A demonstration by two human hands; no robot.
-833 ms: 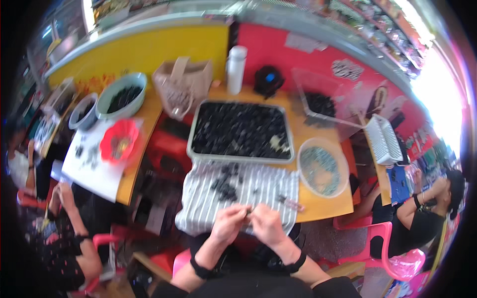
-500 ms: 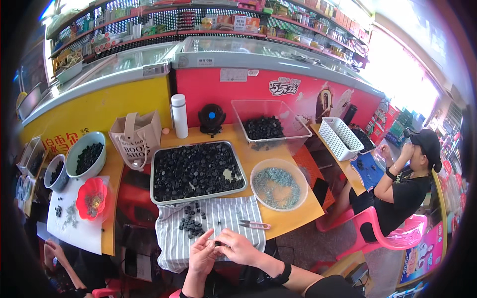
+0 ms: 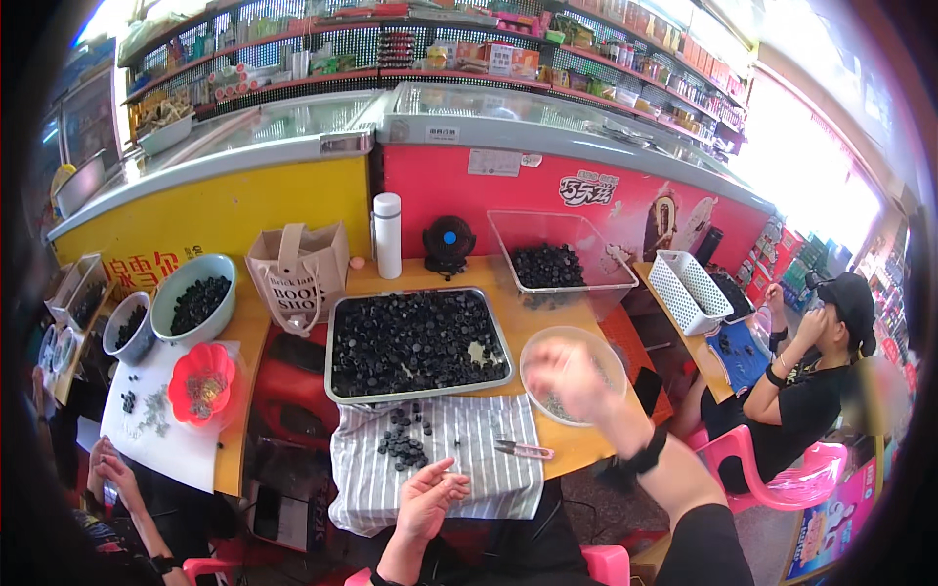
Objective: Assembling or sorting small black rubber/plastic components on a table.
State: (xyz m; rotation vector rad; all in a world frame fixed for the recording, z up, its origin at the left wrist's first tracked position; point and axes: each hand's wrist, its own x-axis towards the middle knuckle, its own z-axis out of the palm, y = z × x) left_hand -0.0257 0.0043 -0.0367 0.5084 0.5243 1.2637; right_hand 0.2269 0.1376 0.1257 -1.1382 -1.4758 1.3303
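Observation:
My left hand (image 3: 428, 500) is over the near edge of a grey-and-white striped cloth (image 3: 366, 493). Its fingers are curled and pressed together; whatever they pinch is too small to make out. Smeared by motion, my right hand (image 3: 580, 381) is over a round translucent bowl (image 3: 531, 359) of small shiny pieces and hides much of it. Small round black parts (image 3: 403, 446) lie loose on the cloth, left of thread snips (image 3: 525, 449). Behind the cloth, a metal tray (image 3: 418, 397) is heaped with many more such black parts.
A clear bin (image 3: 611, 276), a small fan (image 3: 449, 242), a white bottle (image 3: 388, 239) and a tote bag (image 3: 303, 264) line the back. On the left table are bowls of black parts and a red dish (image 3: 201, 363). Co-workers sit on both sides.
My right hand has left my left hand and swung right and away from me, over the round bowl. My left hand stays near the cloth's front edge. The whole view has shifted slightly.

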